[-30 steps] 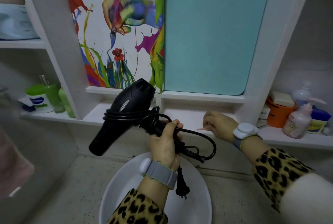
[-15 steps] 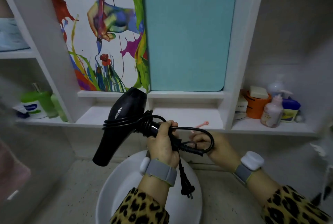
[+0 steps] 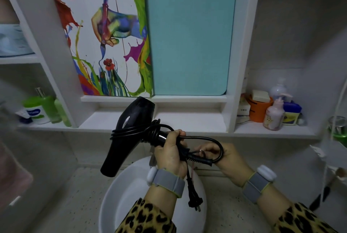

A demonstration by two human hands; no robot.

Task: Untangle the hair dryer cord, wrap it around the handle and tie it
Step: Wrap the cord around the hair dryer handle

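Hair dryer (image 3: pixel 129 120): black, held in the air in front of the white shelf (image 3: pixel 187 120) and above the white basin (image 3: pixel 116 195); nozzle pointing down and left.
Handle (image 3: pixel 161 138): long axis running from the body down and to the right, ribbed cord sleeve at its end aimed toward the right grip.
Cord (image 3: pixel 210 139): several turns already bunched where handle meets body, some strands lying across the barrel; one loose loop arching out to the right and curling back to the sleeve.
Plug (image 3: pixel 195 201): hanging free below the left grip, over the basin.
Left grip (image 3: pixel 169 154): fingers curled tight round the handle, pinning cord strands against it.
Right grip (image 3: pixel 229 157): just right of the sleeve, behind the loose loop, fingertips closed in a pinch on a thin pink tie (image 3: pixel 201 151); contact with the cord itself too hidden to tell.
Key relation: wrapped bundle lying left of the right grip, sleeve end nearest to it, tie already between the two.
Nearer hand for tying: the right; the left busy as anchor.
Step, as judged: wrapping nearly finished, tying about to begin.
Next move, as judged: tie passed round handle and strands, then twisted closed.
Risk: loose loop springing off if the left grip eases.
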